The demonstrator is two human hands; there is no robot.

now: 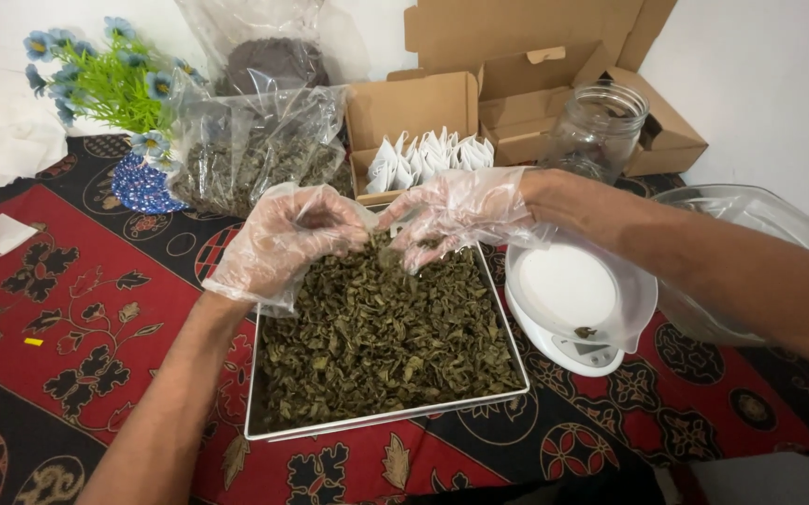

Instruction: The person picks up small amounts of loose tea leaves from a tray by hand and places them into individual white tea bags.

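A white rectangular tray (253, 411) full of dried green leaves (381, 341) lies in the middle of the patterned cloth. Both my hands wear clear plastic gloves and hover over the tray's far end. My left hand (287, 238) has its fingers pinched together, holding what looks like a small white bag. My right hand (451, 215) pinches a few leaves between its fingertips, close to my left hand's fingers.
A white kitchen scale (572, 299) stands right of the tray. Behind are a plastic bag of leaves (255, 154), a cardboard box of white sachets (428, 154), a glass jar (599, 131), blue flowers (110, 79) and a clear bowl (750, 210) at right.
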